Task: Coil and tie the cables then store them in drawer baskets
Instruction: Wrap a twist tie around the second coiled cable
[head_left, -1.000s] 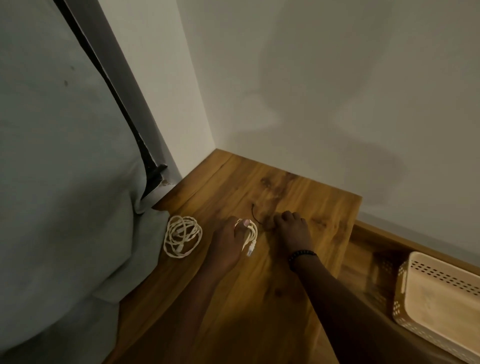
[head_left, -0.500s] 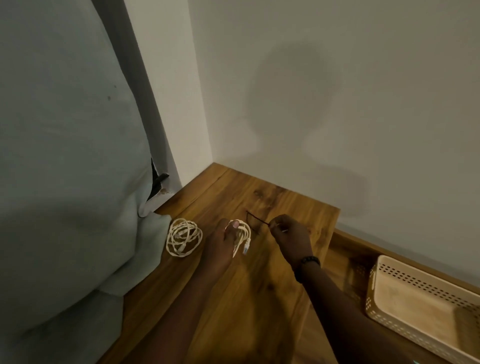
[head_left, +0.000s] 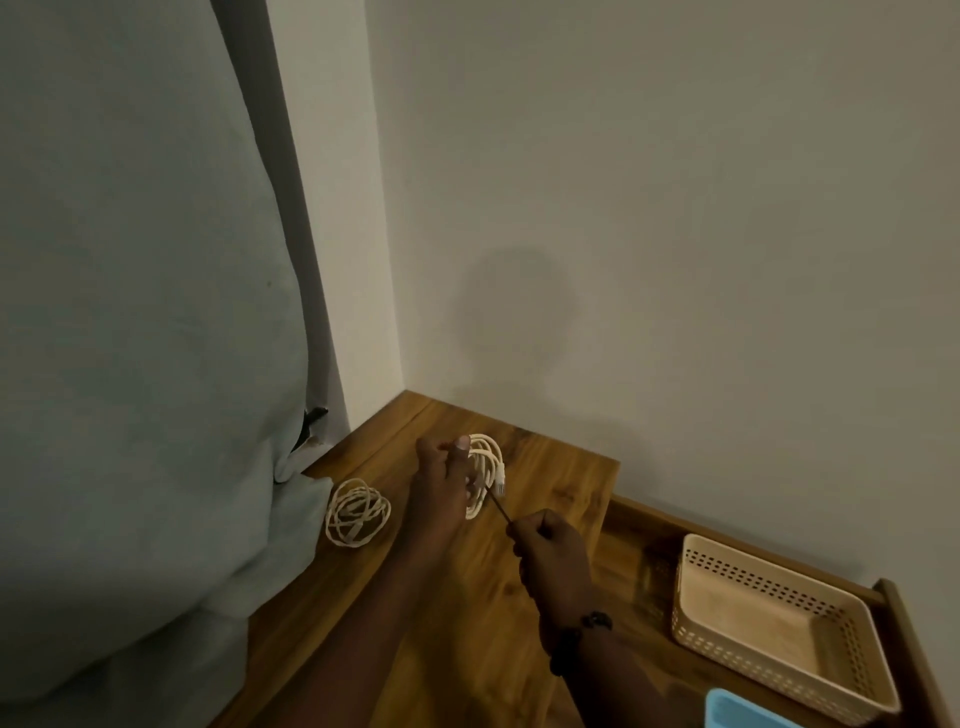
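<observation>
At the centre of the frame the left hand (head_left: 441, 483) holds a coiled white cable (head_left: 485, 470) above the tabletop (head_left: 561, 483), its grip closed round the loops, thumb up. Just below and to the right, the right hand (head_left: 550, 553) has its grip pinched on a thin dark tie (head_left: 497, 503), which runs up to the coil. A second coil (head_left: 357, 512) lies on the tabletop left of the hands, beside a grey cloth (head_left: 130, 364). A beige basket (head_left: 774, 623) sits in the open drawer at lower right, with a blue basket (head_left: 748, 709) at the bottom edge.
</observation>
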